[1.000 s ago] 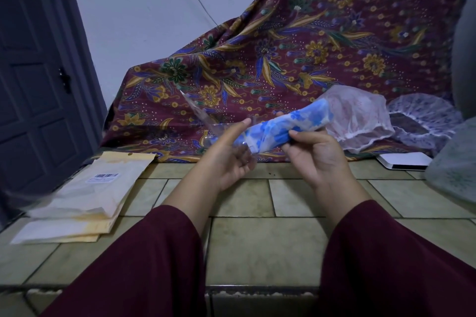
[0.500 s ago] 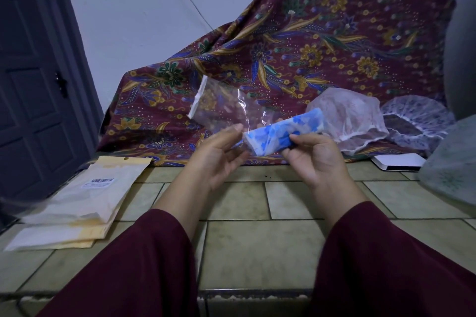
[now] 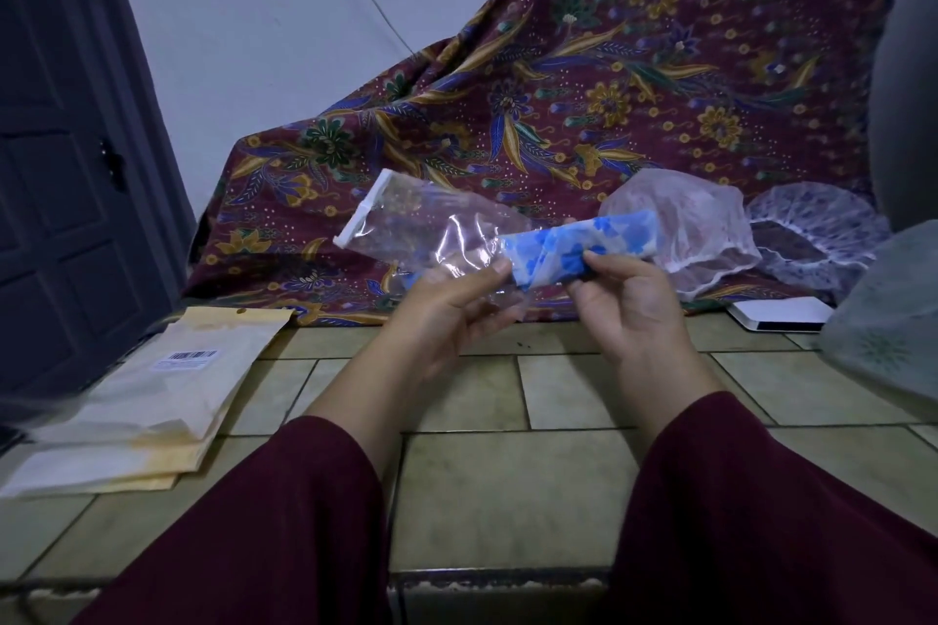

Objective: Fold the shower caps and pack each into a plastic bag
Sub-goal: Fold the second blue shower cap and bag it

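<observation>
One folded blue floral shower cap [image 3: 573,251], pinched in the right hand [image 3: 629,305] above the tiled worktop [image 3: 507,487]. One clear plastic bag [image 3: 426,231], gripped by the left hand [image 3: 446,315], touching the cap's end. Two loose caps [image 3: 700,234] at the worktop's rear right. Mailer stack [image 3: 152,406] at the left edge: barcode label, text unreadable.

I see both forearms in maroon sleeves reaching forward, raised side by side. My left hand [image 3: 446,305] is palm-up, thumb and fingers pinching together. My right hand [image 3: 629,307] curls fingers against its thumb, gripping.
</observation>
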